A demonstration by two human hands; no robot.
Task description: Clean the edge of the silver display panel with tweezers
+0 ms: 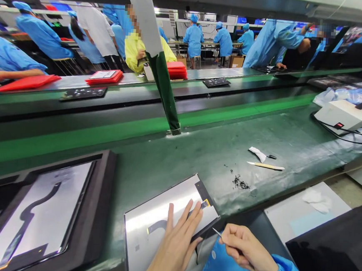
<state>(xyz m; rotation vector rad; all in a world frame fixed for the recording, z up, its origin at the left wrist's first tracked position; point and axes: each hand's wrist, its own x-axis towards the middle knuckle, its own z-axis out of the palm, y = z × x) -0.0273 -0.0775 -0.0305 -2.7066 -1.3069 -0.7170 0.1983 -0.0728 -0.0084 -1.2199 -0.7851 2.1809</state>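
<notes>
A flat panel (140,249) with a silvery back and dark edges lies at the front edge of the green bench. My left hand (177,239) rests on it, fingers spread, over a dark ribbon cable (157,225). Just right of the panel's corner, my right hand (243,247) pinches a thin pointed metal tool (216,232), its tip close to the panel's edge. Black scraps (240,182) lie on the bench beyond. Near them are a tool with a pale handle (265,166) and a white wrapped piece (257,154).
A similar panel (56,201) sits in a black foam tray (102,204) at left. A green-wrapped post (165,92) rises from the bench (135,161). A white device (342,115) with cables stands at right. Several people in blue are beyond the line.
</notes>
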